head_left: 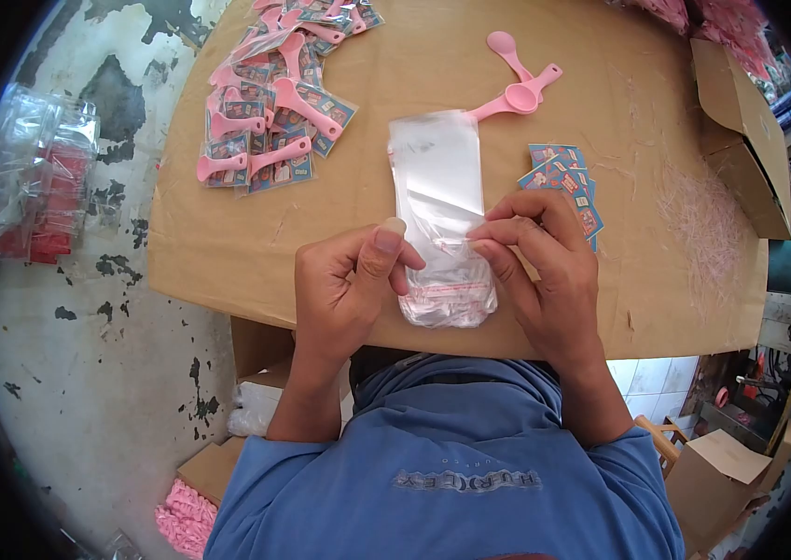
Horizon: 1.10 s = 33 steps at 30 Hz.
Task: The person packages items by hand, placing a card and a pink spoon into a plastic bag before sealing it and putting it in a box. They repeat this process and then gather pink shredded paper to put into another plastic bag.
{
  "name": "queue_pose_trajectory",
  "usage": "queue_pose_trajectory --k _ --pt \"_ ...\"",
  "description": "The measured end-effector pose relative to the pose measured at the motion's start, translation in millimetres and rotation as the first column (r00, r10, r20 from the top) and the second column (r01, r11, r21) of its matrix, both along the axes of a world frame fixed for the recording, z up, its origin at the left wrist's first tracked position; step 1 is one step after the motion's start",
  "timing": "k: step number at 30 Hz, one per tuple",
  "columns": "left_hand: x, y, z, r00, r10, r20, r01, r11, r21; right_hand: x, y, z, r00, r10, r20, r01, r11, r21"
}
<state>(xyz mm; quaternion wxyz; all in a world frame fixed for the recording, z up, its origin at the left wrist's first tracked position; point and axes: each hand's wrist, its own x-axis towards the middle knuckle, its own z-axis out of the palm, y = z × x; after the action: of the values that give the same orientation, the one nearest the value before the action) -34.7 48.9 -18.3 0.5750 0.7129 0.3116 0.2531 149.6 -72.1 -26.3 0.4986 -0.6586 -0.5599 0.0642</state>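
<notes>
A stack of clear plastic bags [437, 177] lies on the table in front of me, its near end bunched and marked with pinkish-red strips. My right hand [545, 261] is over the stack's right edge, thumb and fingertips pinched on the clear film of a plastic bag. At the left edge, my left hand [353, 285] is closed with its fingers curled and thumb raised against them; whether film lies between them is hidden. Blue printed cards [559, 177] lie partly under my right hand. Beyond the stack, several pink measuring spoons [521, 96] lie crossed together.
Bagged pink spoons with blue cards [274, 121] are heaped at the table's far left. An open cardboard box [741, 140] stands at the right edge, near pale pink shreds [708, 224]. More clear packaging [41, 177] is at far left; another carton [717, 476] stands lower right.
</notes>
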Motion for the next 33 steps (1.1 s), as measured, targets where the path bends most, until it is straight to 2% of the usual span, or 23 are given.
queue_pose_trajectory --k 1,7,10,15,18,21,22,25,27,29,31,32,33 --pt "-0.3 -0.7 -2.5 1.0 -0.001 -0.007 0.001 0.999 -0.045 0.2 -0.2 -0.2 1.0 -0.002 -0.007 0.002 1.0 0.007" --pt "7.7 -2.4 -0.9 0.999 0.039 0.013 -0.038 0.998 -0.048 1.7 -1.2 2.9 1.0 -0.006 0.009 0.005 1.0 0.017" --pt "15.6 -3.9 6.0 0.991 0.059 -0.117 -0.061 0.998 -0.012 3.4 -3.7 4.8 1.0 0.024 -0.01 -0.025 0.999 -0.021" --pt "15.9 -2.7 -5.4 0.997 0.057 -0.05 -0.062 0.994 -0.095 3.5 -4.7 -0.3 1.0 0.016 0.001 -0.015 0.997 -0.071" --pt "15.4 -1.2 -0.4 0.994 0.086 -0.064 -0.093 0.988 -0.127 9.6 -4.5 -3.8 0.999 -0.049 0.015 0.049 0.999 -0.012" --pt "9.2 2.7 -2.6 0.992 0.06 -0.11 -0.074 0.989 -0.127 12.9 -6.1 1.5 0.965 -0.228 -0.131 0.239 0.968 0.073" --pt "7.4 3.5 -4.6 0.991 0.044 -0.128 -0.06 0.991 -0.121 13.4 -7.2 3.9 0.953 -0.274 -0.126 0.29 0.949 0.126" --pt "8.9 1.2 -6.7 0.981 0.12 -0.15 -0.108 0.99 0.088 10.6 -11.0 11.2 0.95 -0.313 0.022 0.299 0.925 0.236" --pt "18.7 -5.4 -3.4 0.96 0.279 0.032 -0.28 0.952 0.12 8.0 -9.9 13.3 0.959 -0.259 0.117 0.222 0.939 0.264" --pt "19.6 -8.6 2.5 0.945 0.303 0.124 -0.313 0.948 0.064 5.6 -9.6 14.8 0.959 -0.207 0.193 0.156 0.956 0.249" --pt "5.6 -10.3 9.5 0.97 0.204 0.134 -0.198 0.979 -0.057 3.3 -11.8 15.5 0.956 -0.154 0.248 0.108 0.976 0.19" --pt "-2.9 -4.9 15.7 0.994 0.012 0.108 0.011 0.978 -0.21 2.5 -12.7 13.9 0.955 -0.121 0.27 0.073 0.981 0.182" --pt "-0.1 -5.6 14.2 0.985 -0.052 0.164 0.093 0.962 -0.258 2.1 -13.7 15.5 0.954 -0.049 0.296 -0.004 0.984 0.176"
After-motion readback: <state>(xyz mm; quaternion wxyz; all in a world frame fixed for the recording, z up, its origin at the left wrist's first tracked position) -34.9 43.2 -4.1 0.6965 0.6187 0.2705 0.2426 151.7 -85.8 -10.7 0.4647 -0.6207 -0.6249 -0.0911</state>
